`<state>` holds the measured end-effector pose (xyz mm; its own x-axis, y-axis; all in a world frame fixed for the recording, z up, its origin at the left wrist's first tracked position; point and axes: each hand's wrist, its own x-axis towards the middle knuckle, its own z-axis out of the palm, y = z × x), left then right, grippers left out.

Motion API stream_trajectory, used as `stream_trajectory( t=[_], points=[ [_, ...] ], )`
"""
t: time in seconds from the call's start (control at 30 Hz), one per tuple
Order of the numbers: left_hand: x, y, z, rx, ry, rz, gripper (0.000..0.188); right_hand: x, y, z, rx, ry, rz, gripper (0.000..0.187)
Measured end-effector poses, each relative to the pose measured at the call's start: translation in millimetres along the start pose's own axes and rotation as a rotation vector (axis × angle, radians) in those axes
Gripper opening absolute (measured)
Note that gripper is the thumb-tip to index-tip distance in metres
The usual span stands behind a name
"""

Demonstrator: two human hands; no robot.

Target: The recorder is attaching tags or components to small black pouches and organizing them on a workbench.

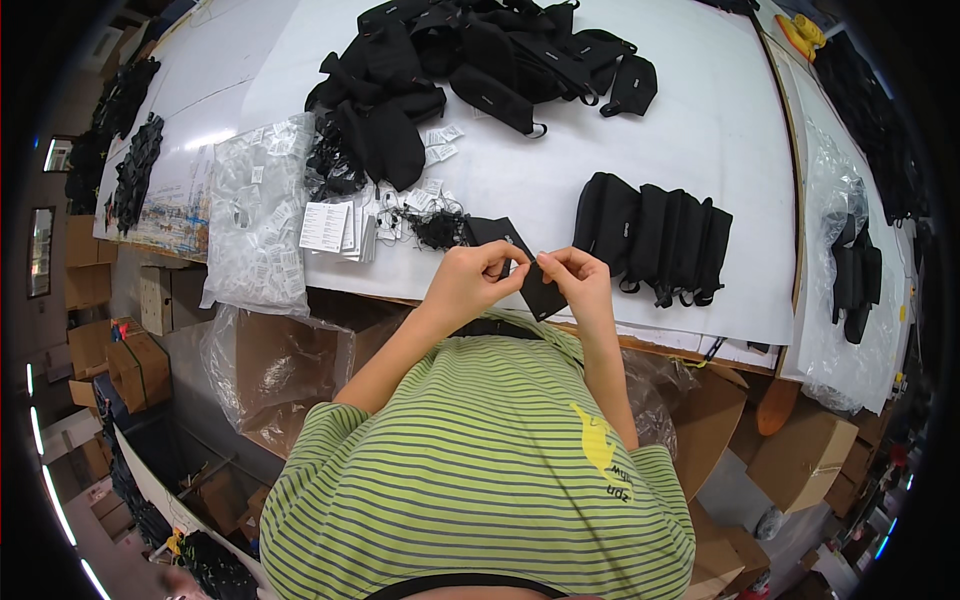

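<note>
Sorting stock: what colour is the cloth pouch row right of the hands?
Black cloth pouches, best seen in head view.

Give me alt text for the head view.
A bare left hand and bare right hand pinch close together over a flat black rectangular piece at a white tabletop's near edge. Right lies a row of black fabric pouches; beyond, a heap of black fabric items; left, stacked white printed cards.

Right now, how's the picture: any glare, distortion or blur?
In the head view, glare whitens the table at upper left; the same view bends the table's edges and goes black in the corners; there too, the left hand and right hand look fairly sharp.
</note>
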<state>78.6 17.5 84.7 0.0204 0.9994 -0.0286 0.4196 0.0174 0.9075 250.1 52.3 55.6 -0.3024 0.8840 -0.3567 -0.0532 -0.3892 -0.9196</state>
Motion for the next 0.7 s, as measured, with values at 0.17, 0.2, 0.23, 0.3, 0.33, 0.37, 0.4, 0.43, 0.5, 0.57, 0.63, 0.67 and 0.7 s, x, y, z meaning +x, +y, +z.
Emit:
stream_trajectory(
  t=[0.17, 0.2, 0.23, 0.3, 0.33, 0.37, 0.4, 0.43, 0.5, 0.57, 0.63, 0.67, 0.7],
  points=[
    [0.8, -2.9, -0.2, 0.023, 0.017, 0.013, 0.009, 0.0, 1.5, 2.9, 0.03, 0.017, -0.021, 0.015],
    [0.3, -2.0, 0.2, 0.023, 0.017, 0.012, 0.009, 0.8, 2.5, 1.2, 0.029, 0.017, -0.021, 0.015],
    [-0.3, -0.3, 0.5, 0.032, 0.024, 0.041, 0.009, 2.6, 4.1, -1.7, 0.05, -0.004, 0.027, 0.015],
    [-0.6, -0.1, 0.5, 0.041, 0.031, 0.069, 0.009, 2.8, 4.8, -1.5, 0.07, -0.025, 0.074, 0.015],
    [-0.2, -1.9, 0.6, -0.028, 0.021, -0.008, 0.008, 1.6, 4.2, 1.6, 0.089, 0.006, 0.023, 0.015],
    [0.2, -4.0, 0.7, -0.097, 0.012, -0.084, 0.007, 0.7, 3.7, 4.4, 0.109, 0.037, -0.028, 0.015],
    [0.7, -7.2, 1.1, -0.097, 0.012, -0.084, 0.007, 0.5, 3.4, 6.1, 0.108, 0.037, -0.028, 0.015],
    [1.0, -11.2, 1.7, -0.247, 0.001, -0.156, 0.008, 0.1, 3.2, 7.7, 0.114, 0.056, -0.067, 0.014],
    [1.7, -12.5, 1.9, -0.397, -0.009, -0.228, 0.008, -0.7, 2.2, 10.5, 0.119, 0.075, -0.105, 0.014],
    [2.3, -10.0, 1.9, -0.493, -0.02, -0.258, 0.01, -2.1, 0.8, 13.1, 0.089, 0.085, -0.109, 0.014],
    [2.5, -10.3, 2.3, -0.501, -0.018, -0.27, 0.01, -3.6, 0.3, 15.6, 0.088, 0.087, -0.109, 0.014],
    [2.7, -10.5, 2.6, -0.509, -0.017, -0.281, 0.01, -4.0, 0.0, 16.6, 0.088, 0.089, -0.11, 0.014],
    [3.0, -11.7, 3.7, -0.51, -0.017, -0.282, 0.01, -4.1, -0.4, 17.4, 0.087, 0.089, -0.109, 0.014]
  ],
)
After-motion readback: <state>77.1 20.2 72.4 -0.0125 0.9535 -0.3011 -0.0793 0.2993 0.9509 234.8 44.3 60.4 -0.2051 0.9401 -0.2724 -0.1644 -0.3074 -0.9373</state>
